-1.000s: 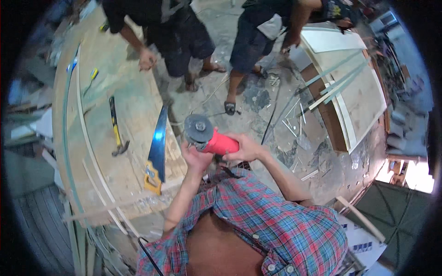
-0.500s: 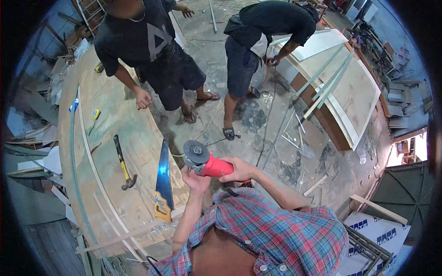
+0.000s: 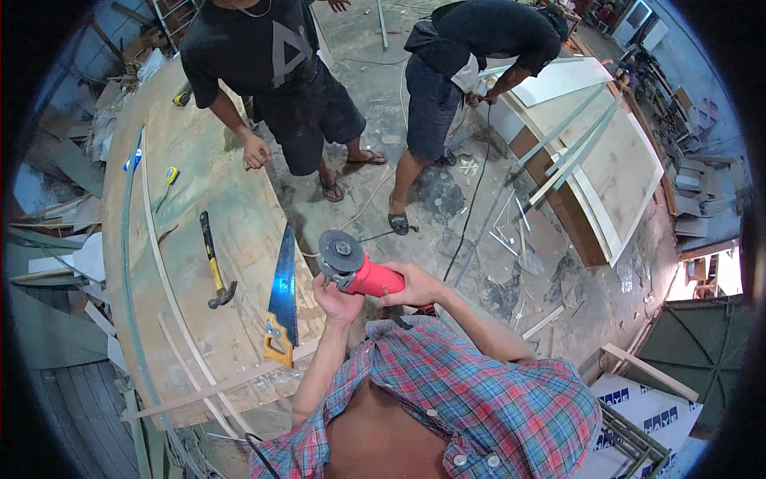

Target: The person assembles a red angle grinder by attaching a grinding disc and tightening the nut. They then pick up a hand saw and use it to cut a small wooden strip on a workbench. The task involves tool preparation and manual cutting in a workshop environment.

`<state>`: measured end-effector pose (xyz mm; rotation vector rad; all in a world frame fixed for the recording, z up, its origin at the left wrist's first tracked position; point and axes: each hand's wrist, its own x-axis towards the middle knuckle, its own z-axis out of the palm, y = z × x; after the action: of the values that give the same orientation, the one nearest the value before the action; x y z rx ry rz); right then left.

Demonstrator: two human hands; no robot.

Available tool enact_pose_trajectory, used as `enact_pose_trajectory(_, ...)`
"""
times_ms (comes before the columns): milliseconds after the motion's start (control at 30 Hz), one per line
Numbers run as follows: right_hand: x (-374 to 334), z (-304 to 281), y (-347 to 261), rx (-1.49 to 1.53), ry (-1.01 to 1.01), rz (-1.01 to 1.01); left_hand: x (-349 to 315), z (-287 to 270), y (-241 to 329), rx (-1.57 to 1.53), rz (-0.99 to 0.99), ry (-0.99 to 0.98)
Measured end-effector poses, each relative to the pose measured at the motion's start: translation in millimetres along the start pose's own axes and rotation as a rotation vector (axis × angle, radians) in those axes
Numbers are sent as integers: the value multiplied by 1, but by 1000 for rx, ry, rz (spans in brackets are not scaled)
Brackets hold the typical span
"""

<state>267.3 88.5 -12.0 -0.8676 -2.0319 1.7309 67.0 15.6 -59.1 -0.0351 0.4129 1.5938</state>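
Head camera showed the right hand [image 3: 411, 284] wrapped round the body of a red grinder [image 3: 375, 279]. The left hand [image 3: 338, 302] was curled under the end with the grey disc [image 3: 341, 251]; I could not tell if it gripped or just propped it up. The grinder was in front of the checked shirt [image 3: 495, 383], and its disc touched no wood. Hardly anything had changed in the last half second: the grinder stayed in both hands, so it looked like a time for holding, not cutting. To the left, a saw [image 3: 283, 291] and a hammer [image 3: 214, 263] lay on a wooden board [image 3: 215, 184]. Past them stood one person [image 3: 247, 60], with a grey shape on a black top. Another person [image 3: 487, 32] bent by a big pale panel [image 3: 618, 164]. I could read no writing on the grinder. At the lower right, a white sheet [image 3: 682, 419] had big blue letters, maybe a maker's name.
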Motion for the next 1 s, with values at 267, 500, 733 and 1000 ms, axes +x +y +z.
enact_pose_trajectory(267,-11,1,3,0,26,18,0,-4,-7,83,-12,-29)
enact_pose_trajectory(500,-15,8,6,23,60,40,-5,4,-10,84,12,-38)
enact_pose_trajectory(733,-11,-1,-8,55,-2,120,7,-15,-10,61,5,-72)
enact_pose_trajectory(1000,-4,-10,-12,104,-45,134,7,4,-8,-49,40,-219)
